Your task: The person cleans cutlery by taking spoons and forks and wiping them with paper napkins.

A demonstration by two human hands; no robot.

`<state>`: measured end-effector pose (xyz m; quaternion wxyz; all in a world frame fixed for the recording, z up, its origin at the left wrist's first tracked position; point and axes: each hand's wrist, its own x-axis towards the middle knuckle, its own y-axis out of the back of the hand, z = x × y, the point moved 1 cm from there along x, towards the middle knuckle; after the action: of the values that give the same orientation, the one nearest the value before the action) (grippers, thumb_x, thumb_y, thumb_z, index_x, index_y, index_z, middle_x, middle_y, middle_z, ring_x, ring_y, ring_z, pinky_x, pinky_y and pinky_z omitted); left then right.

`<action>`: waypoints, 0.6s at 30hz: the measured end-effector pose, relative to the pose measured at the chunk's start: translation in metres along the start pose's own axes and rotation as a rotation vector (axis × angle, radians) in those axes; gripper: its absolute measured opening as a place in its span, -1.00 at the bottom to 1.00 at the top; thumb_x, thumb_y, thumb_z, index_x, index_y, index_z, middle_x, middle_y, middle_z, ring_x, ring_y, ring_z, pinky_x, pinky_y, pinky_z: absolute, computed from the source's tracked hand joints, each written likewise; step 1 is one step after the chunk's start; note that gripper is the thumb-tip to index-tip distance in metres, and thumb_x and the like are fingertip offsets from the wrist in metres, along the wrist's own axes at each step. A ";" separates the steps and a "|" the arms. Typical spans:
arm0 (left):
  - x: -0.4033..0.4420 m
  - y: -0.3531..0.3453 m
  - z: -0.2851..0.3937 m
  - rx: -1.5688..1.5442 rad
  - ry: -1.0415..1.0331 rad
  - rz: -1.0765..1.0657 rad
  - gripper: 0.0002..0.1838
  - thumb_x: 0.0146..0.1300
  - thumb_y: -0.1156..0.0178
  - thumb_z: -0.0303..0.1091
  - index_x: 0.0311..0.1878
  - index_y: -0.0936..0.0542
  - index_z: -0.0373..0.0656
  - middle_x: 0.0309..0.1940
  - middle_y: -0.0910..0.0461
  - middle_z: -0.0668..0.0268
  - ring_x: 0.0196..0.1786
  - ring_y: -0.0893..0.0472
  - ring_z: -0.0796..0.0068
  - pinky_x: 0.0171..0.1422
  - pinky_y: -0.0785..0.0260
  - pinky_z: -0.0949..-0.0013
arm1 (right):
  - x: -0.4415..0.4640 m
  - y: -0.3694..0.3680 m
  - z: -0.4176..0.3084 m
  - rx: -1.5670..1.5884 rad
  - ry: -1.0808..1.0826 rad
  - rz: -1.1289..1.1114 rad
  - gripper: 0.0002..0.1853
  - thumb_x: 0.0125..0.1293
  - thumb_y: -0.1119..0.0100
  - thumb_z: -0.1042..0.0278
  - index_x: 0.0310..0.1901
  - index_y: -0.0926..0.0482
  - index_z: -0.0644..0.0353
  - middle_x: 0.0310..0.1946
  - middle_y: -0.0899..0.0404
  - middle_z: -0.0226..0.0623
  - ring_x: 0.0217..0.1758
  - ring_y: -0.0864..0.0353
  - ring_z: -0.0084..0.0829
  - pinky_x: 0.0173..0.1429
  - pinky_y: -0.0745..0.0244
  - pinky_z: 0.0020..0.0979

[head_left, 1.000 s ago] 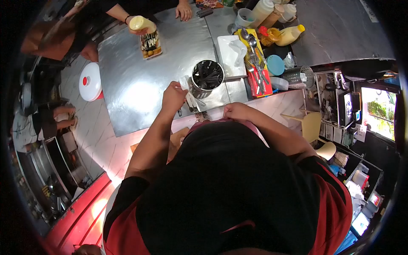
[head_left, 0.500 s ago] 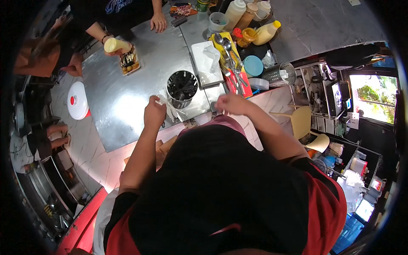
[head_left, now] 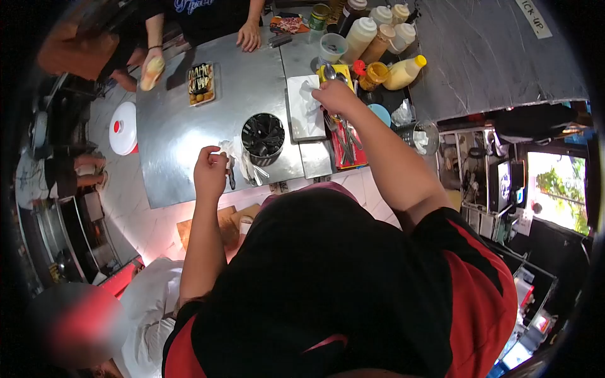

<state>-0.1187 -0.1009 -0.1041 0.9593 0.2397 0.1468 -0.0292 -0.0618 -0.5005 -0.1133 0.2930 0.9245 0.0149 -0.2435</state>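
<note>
My right hand reaches to the white tissue box, its fingertips pinched on the tissue at the top. Over the near side of the metal table, my left hand has curled fingers beside crumpled white tissue; what they hold, if anything, I cannot make out. A dark-handled utensil lies just right of that hand. Between my hands stands a metal canister filled with black utensils. Spoons and forks lie beside the tissue box, partly under my right forearm.
Across the table, a co-worker's hand holds a squeeze bottle near a tray of topped food balls. Sauce bottles and a mustard-coloured jar crowd the back right. A white-lidded container stands left of the table.
My right hand has moved forward onto the tissue box. My left hand has shifted slightly left. The co-worker's bottle has moved left, off the food tray. Another person now shows at lower left.
</note>
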 end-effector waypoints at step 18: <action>-0.077 -0.037 0.085 -0.329 -0.114 0.129 -0.81 0.55 -0.26 -0.33 0.08 -0.58 -0.19 -0.18 -0.75 0.29 -0.24 -0.66 0.58 -0.17 -0.48 0.47 | -0.065 0.090 -0.068 0.787 0.289 -0.430 -0.71 0.44 -0.33 0.29 0.07 -0.70 0.28 -0.14 -0.70 -0.41 -0.07 -0.71 -0.49 0.01 -0.67 -0.37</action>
<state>-0.1745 -0.1740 -0.0266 0.9921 0.0867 0.0793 0.0434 -0.0737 -0.5299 0.0127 -0.1418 0.9656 0.1534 -0.1546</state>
